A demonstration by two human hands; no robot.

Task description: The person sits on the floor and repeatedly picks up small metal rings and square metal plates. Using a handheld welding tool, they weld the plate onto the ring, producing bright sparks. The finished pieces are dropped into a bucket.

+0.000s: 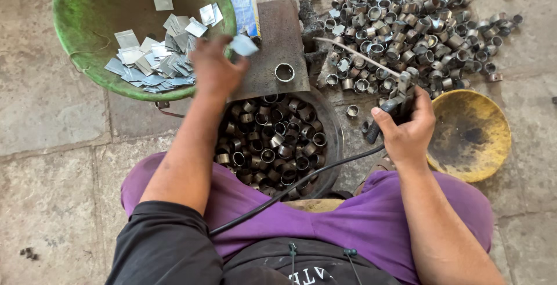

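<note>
The left hand [213, 67] pinches a small square metal plate [243, 45] in its fingertips, at eleven o'clock of the scene, just above the dark steel slab [278, 47]; one metal ring [284, 72] lies on that slab; the right hand [406, 128], at three o'clock, has its grip pressed around a welding holder [394, 102] whose thin rod [354, 50] points toward ten o'clock; a green bowl of plates [87, 6] sits at ten o'clock; a pan of rings [333, 128] rests between the knees.
</note>
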